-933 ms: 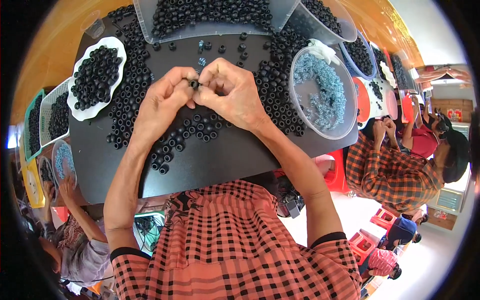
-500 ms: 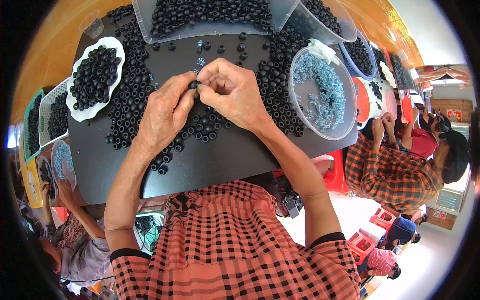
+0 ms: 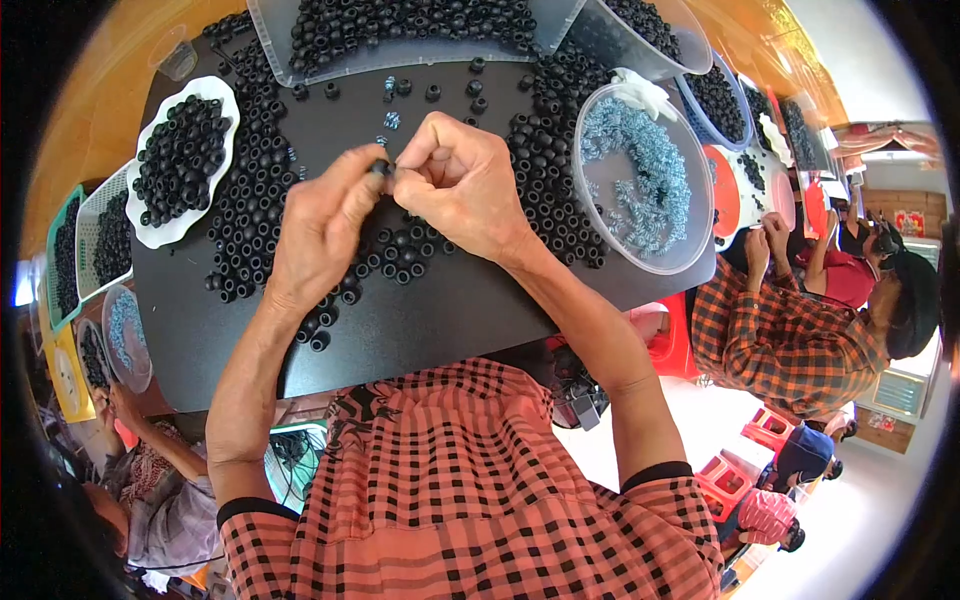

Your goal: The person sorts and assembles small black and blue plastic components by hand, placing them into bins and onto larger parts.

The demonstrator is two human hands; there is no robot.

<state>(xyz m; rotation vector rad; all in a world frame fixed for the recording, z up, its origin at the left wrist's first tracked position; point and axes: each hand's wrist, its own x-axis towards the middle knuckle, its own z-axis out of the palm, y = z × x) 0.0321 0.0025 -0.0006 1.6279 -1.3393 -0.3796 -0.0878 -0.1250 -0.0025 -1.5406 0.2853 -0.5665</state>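
My left hand pinches a small round black bead-like piece between thumb and fingertips. Close beside it, almost touching, is my right hand, its thumb and forefinger pressed together and the other fingers curled. Whatever sits in the right fingertips is too small to make out. Both hands are raised over a dark table. Loose black hollow pieces lie under and around my wrists. Just beyond the fingers are a few small blue spring-like pieces.
A clear bin of black pieces stands at the far edge. On the left is a white scalloped plate with more. At right, a round clear tub holds blue spring-like pieces. A co-worker in an orange checked shirt sits to the right.
My left hand has turned and shifted slightly left, drawing the black piece a little away from my right fingertips. The right hand has closed a little more and barely moved.
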